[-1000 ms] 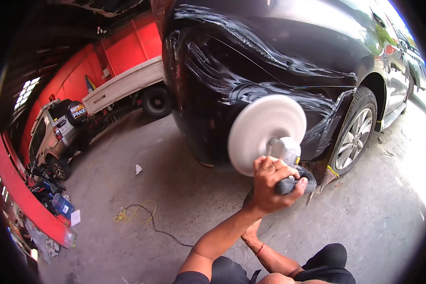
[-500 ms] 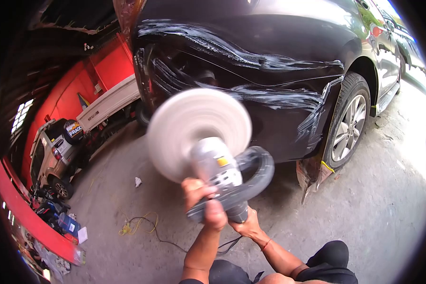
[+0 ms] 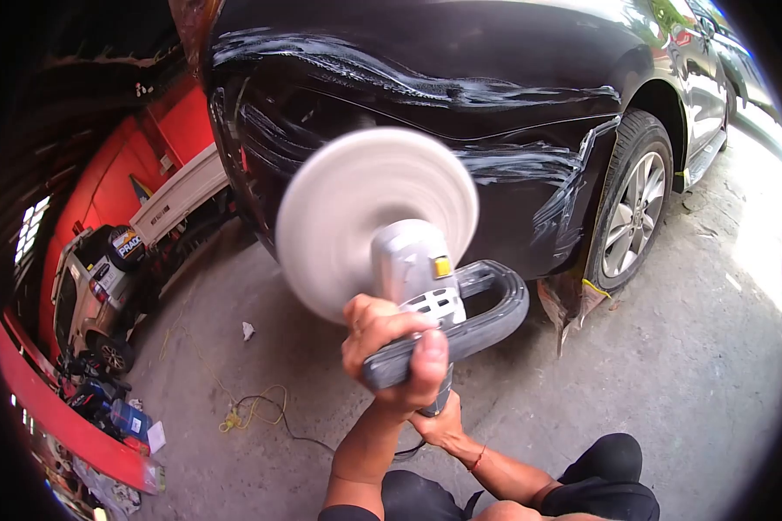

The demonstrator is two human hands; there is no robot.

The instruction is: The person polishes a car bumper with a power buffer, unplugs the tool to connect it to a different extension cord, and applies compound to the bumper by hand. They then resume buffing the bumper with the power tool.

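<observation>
My left hand (image 3: 395,347) is wrapped round the black loop handle of a polisher (image 3: 411,260). Behind it, my right hand (image 3: 441,423) grips the polisher's rear end, partly hidden by the tool and my left forearm. The round white pad (image 3: 339,234) is blurred by spinning and overlaps the dark bumper (image 3: 504,221) of a car. Whitish smears of paste (image 3: 408,82) run across the bumper in bands, down to the edge near the wheel (image 3: 639,213). Part of the lower band is hidden behind the pad.
A power cord (image 3: 300,434) and a yellow cable (image 3: 232,420) lie on the concrete floor. Masking paper (image 3: 566,308) hangs beside the wheel. At left stand another vehicle (image 3: 91,300), a red beam (image 3: 69,417) and clutter. My bent knee (image 3: 613,460) is at lower right.
The polisher, with both my hands on it, has moved right along the bumper and a little up in view. The car appears shifted slightly left and up as the camera moved.
</observation>
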